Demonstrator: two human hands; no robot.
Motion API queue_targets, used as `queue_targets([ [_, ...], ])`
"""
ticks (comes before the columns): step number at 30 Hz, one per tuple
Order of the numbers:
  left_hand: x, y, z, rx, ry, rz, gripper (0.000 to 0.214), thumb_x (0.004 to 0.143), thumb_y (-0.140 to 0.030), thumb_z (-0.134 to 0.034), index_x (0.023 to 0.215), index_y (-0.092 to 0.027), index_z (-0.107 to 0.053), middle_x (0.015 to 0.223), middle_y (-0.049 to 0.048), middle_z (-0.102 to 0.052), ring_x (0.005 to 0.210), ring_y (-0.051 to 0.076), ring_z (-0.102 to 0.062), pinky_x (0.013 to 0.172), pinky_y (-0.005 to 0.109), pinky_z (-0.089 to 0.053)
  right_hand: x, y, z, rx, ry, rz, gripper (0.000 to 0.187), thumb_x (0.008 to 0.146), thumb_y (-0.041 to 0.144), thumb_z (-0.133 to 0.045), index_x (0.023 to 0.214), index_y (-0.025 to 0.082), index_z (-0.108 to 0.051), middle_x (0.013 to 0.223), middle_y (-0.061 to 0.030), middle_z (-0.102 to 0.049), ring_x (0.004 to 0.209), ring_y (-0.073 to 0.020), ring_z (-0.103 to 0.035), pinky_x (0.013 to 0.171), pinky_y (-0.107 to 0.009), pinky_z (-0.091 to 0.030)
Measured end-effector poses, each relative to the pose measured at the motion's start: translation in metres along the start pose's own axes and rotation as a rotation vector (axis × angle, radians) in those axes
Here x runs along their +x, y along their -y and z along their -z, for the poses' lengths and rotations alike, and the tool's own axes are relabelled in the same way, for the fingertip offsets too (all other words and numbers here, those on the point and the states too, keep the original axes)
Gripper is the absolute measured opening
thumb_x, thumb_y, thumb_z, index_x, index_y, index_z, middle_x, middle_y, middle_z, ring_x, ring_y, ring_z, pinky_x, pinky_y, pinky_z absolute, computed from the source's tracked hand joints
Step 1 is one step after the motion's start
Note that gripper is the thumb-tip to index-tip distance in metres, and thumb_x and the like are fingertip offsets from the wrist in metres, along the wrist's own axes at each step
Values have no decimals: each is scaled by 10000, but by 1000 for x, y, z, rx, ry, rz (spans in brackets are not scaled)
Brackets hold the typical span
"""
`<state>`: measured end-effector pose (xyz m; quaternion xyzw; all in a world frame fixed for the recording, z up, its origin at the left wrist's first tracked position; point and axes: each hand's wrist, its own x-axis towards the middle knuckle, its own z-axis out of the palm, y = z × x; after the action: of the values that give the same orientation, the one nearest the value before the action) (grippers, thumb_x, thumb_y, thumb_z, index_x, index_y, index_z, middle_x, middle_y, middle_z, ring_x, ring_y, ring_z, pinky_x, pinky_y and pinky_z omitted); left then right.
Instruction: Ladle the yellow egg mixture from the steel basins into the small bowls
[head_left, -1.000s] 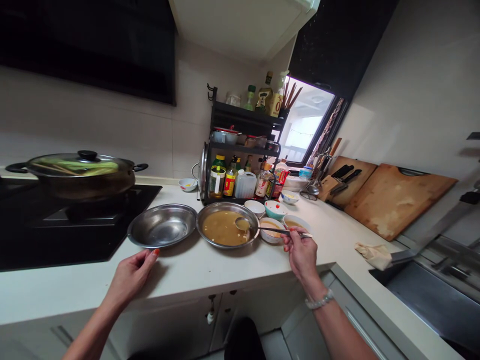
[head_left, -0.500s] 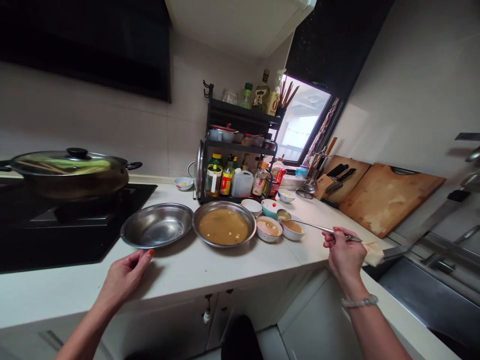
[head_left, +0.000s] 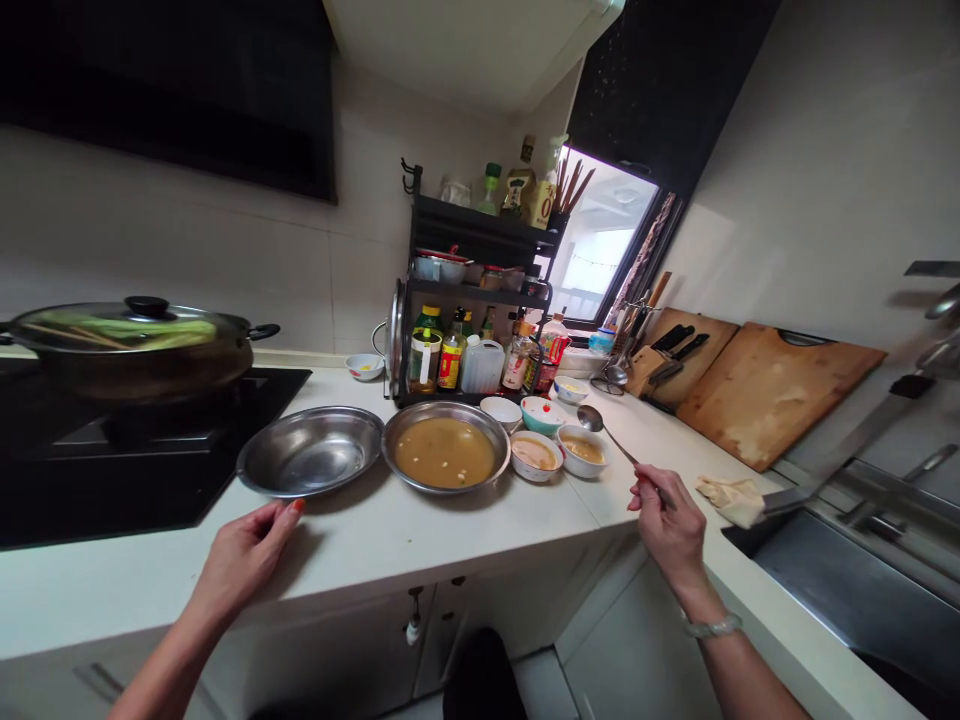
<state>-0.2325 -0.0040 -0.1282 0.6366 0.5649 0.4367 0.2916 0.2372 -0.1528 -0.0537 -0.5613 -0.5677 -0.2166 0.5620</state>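
Note:
My right hand [head_left: 670, 525] is closed round the handle of a metal ladle [head_left: 611, 437]. The ladle's head hangs just above the back of a small white bowl [head_left: 606, 466] of light brown broth. To its left stands another small bowl [head_left: 534, 477] with broth in it. A steel basin [head_left: 448, 491] holds brown broth with a few pale bits floating. At the left, an empty steel basin [head_left: 315, 455] has my left hand [head_left: 244, 550] at its front rim, thumb and fingers pinched together there.
A lidded pot [head_left: 142, 365] with greens sits on the black stove [head_left: 157, 480]. Behind the basins rises a black rack [head_left: 480, 290] of bottles. A white bowl [head_left: 501, 412] and a green bowl [head_left: 544, 414] stand near it. Cutting boards [head_left: 780, 390], a cloth [head_left: 731, 498] and a sink [head_left: 832, 590] are right.
My right hand has shifted left and slightly down, and the ladle has turned, its head moving up and right over the bowl's back edge. My left hand has stayed at the basin.

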Motion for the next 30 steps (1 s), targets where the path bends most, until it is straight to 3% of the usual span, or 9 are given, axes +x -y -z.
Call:
queue_targets([
  [5,1,2,0,-13,1,-11,479,757,-608,-463,500,-219,-355,431,-59,-327,446,93,-284,425,226,-264,0,32,-33,321,-33,-178,154,922,304,-522,995,197,-603,660,31,-587,459,-100,-563,443,-245,-496],
  [9,1,3,-1,-19,-8,-35,469,767,-587,-470,497,-218,-362,429,-58,-327,442,94,-280,416,227,-251,-10,49,-71,487,87,-250,177,915,346,-531,973,196,-603,625,44,-570,405,-86,-531,399,-227,-468],
  [15,2,7,-2,-54,-2,-32,463,767,-586,-486,514,-220,-353,435,-61,-335,451,94,-284,420,223,-253,-26,58,-110,502,271,-292,250,912,400,-515,971,179,-615,620,38,-561,406,-80,-526,402,-213,-453],
  [19,1,6,-2,-69,0,-25,470,763,-598,-485,515,-220,-354,436,-63,-330,449,92,-279,422,223,-251,-26,62,-117,571,269,-430,315,872,469,-551,950,167,-593,572,45,-562,377,-83,-509,374,-206,-438],
  [24,0,3,-1,-65,4,0,485,760,-613,-475,504,-218,-355,419,-58,-354,438,91,-296,425,225,-258,-17,59,-114,656,94,-669,405,762,534,-654,902,166,-559,518,37,-585,360,-105,-510,332,-207,-421],
  [30,0,1,-1,-79,7,-5,478,750,-612,-479,504,-221,-356,424,-60,-351,442,92,-290,423,225,-266,-8,57,-104,695,-6,-712,410,698,507,-722,865,167,-565,502,33,-592,370,-101,-513,325,-182,-396],
])
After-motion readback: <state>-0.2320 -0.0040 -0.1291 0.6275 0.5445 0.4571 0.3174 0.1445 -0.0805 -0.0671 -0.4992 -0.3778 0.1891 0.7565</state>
